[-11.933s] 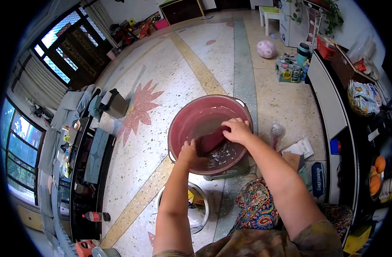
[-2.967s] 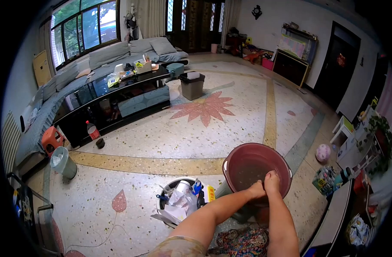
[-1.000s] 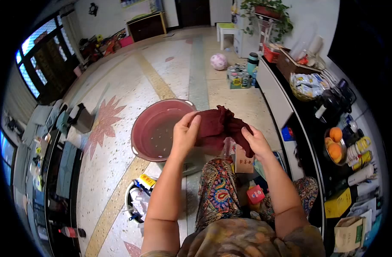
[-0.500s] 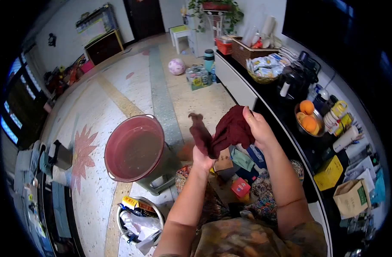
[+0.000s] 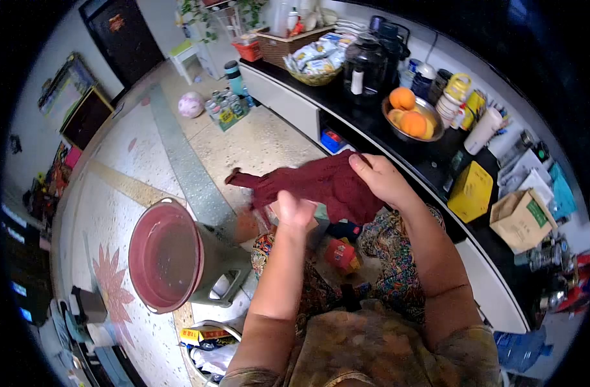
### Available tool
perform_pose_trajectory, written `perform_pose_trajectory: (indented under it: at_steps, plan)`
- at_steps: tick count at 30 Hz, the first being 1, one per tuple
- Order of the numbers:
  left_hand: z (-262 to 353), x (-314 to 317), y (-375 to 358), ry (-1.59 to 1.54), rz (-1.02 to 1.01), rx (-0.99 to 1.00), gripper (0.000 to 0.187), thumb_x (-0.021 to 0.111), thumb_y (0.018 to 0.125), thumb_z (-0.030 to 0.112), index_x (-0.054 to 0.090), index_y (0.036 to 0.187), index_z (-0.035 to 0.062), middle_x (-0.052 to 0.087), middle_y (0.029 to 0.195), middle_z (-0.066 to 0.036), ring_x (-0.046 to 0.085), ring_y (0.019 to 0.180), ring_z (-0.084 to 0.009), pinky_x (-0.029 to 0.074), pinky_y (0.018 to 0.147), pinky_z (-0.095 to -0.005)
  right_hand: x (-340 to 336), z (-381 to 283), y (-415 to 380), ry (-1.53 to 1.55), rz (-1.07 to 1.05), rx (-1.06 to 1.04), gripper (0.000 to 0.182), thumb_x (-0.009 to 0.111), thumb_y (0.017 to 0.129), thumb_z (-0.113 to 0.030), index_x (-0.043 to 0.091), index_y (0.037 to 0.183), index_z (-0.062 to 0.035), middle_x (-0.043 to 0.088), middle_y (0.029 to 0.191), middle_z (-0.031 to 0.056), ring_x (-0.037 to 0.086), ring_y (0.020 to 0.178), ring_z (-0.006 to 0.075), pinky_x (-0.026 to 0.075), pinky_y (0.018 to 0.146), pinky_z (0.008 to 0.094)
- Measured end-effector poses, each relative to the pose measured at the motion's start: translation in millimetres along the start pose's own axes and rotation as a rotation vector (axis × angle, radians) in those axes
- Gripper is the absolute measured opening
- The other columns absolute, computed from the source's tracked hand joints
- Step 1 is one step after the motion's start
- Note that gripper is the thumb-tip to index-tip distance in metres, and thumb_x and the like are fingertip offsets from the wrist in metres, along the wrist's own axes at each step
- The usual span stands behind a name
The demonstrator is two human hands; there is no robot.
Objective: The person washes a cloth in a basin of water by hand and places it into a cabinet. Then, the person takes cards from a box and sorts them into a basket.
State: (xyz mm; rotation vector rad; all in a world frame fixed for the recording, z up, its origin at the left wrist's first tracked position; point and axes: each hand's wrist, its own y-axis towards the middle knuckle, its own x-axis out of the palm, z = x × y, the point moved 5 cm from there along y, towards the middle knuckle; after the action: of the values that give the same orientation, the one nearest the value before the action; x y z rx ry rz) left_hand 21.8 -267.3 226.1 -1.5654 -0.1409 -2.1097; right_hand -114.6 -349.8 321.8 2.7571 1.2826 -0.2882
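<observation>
A dark red cloth [image 5: 321, 186] is stretched out in the air above my lap, its far end reaching left in a narrow twisted strip. My right hand [image 5: 380, 179] grips its right end, thumb on top and fingers behind the fabric. Against the lower left part of the cloth is my left hand [image 5: 295, 209], thumb side up and somewhat blurred. The fabric hides its fingers. To the left, a pinkish-red basin [image 5: 197, 253] of murky water rests on a greenish stool [image 5: 227, 284].
Between my knees lies a red and yellow box [image 5: 342, 255] among other items. A bin [image 5: 201, 367] with packaging stands below the stool. The black-topped cabinet [image 5: 366, 119] on the right carries a bowl of oranges [image 5: 412, 122] and a yellow box [image 5: 470, 191]. A ball [image 5: 191, 104] lies farther off.
The cloth has gone from bunched between my hands to spread out leftward. My left hand has shifted slightly left and up along it. The view has turned right.
</observation>
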Motion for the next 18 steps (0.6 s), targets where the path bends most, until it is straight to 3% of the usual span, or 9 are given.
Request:
perform_pose_trajectory:
  at_steps: [1, 3, 5, 9, 11, 13, 15, 17, 18]
  plan:
    - [6, 1, 6, 0.024, -0.135, 0.018, 0.035, 0.039, 0.084, 0.032, 0.050, 0.104, 0.0063, 0.052, 0.109, -0.009, 0.050, 0.098, -0.0257, 0.040, 0.086, -0.0402, -12, 6, -2, -0.251, 0.066, -0.032, 0.039, 0.043, 0.086, -0.034, 0.056, 0.095, 0.0010, 0.059, 0.085, 0.0079, 0.054, 0.077, 0.0135, 0.042, 0.070, 0.0270]
    - [12, 9, 4, 0.205, -0.089, 0.034, 0.034, 0.040, 0.085, 0.034, 0.050, 0.103, 0.0065, 0.053, 0.107, -0.009, 0.050, 0.097, -0.0262, 0.040, 0.086, -0.0400, -26, 17, -7, -0.171, 0.125, -0.095, 0.041, 0.043, 0.085, -0.035, 0.056, 0.092, 0.0026, 0.060, 0.082, 0.0087, 0.055, 0.074, 0.0132, 0.042, 0.067, 0.0271]
    - [12, 17, -4, 0.225, -0.064, -0.008, 0.035, 0.039, 0.085, 0.034, 0.049, 0.104, 0.0064, 0.052, 0.107, -0.010, 0.050, 0.098, -0.0262, 0.039, 0.087, -0.0399, -36, 17, -14, 0.065, 0.208, 0.018, 0.038, 0.043, 0.085, -0.034, 0.056, 0.092, 0.0016, 0.060, 0.082, 0.0070, 0.055, 0.073, 0.0138, 0.041, 0.066, 0.0263]
    - [13, 33, -19, 0.301, -0.243, -0.085, 0.041, 0.035, 0.085, 0.034, 0.045, 0.112, 0.0042, 0.048, 0.114, -0.013, 0.047, 0.103, -0.0285, 0.037, 0.089, -0.0425, -40, 5, -15, 0.458, 0.117, 0.001, 0.026, 0.045, 0.086, -0.024, 0.055, 0.094, -0.0014, 0.060, 0.089, 0.0054, 0.055, 0.078, 0.0114, 0.042, 0.072, 0.0241]
    - [18, 42, -29, 0.113, -0.437, -0.085, 0.048, 0.029, 0.085, 0.037, 0.042, 0.116, 0.0029, 0.044, 0.118, -0.015, 0.044, 0.107, -0.0312, 0.034, 0.093, -0.0433, -37, 8, -13, 0.492, 0.116, 0.008, 0.025, 0.047, 0.085, -0.024, 0.056, 0.092, -0.0019, 0.060, 0.089, 0.0058, 0.056, 0.078, 0.0118, 0.042, 0.071, 0.0243]
    - [21, 46, -35, 0.093, -0.428, -0.088, 0.052, 0.026, 0.084, 0.039, 0.040, 0.119, 0.0029, 0.042, 0.120, -0.017, 0.042, 0.109, -0.0331, 0.031, 0.095, -0.0436, -30, 11, -12, 0.411, 0.092, 0.015, 0.028, 0.045, 0.085, -0.025, 0.057, 0.092, -0.0001, 0.060, 0.083, 0.0049, 0.055, 0.072, 0.0137, 0.041, 0.069, 0.0262]
    - [25, 48, -38, 0.049, -0.398, -0.046, 0.051, 0.026, 0.084, 0.038, 0.039, 0.119, 0.0033, 0.041, 0.121, -0.017, 0.042, 0.109, -0.0329, 0.031, 0.095, -0.0443, -36, 50, 4, -0.175, 0.117, 0.018, 0.025, 0.051, 0.080, -0.025, 0.056, 0.091, -0.0029, 0.060, 0.081, 0.0110, 0.055, 0.071, 0.0174, 0.042, 0.070, 0.0278]
    - [25, 54, -44, -0.007, -0.488, -0.060, 0.050, 0.026, 0.084, 0.036, 0.040, 0.118, 0.0019, 0.043, 0.119, -0.017, 0.043, 0.107, -0.0321, 0.031, 0.095, -0.0437, -36, 51, 1, -0.126, 0.350, -0.204, 0.024, 0.054, 0.077, -0.020, 0.055, 0.094, -0.0038, 0.058, 0.086, 0.0131, 0.056, 0.076, 0.0184, 0.042, 0.073, 0.0287]
    - [24, 54, -44, 0.029, -0.461, -0.083, 0.049, 0.027, 0.084, 0.035, 0.041, 0.117, 0.0006, 0.045, 0.117, -0.017, 0.045, 0.106, -0.0316, 0.033, 0.094, -0.0425, -36, 47, -2, -0.182, 0.419, -0.286, 0.028, 0.056, 0.076, -0.019, 0.053, 0.099, -0.0043, 0.055, 0.095, 0.0124, 0.054, 0.086, 0.0190, 0.042, 0.076, 0.0307]
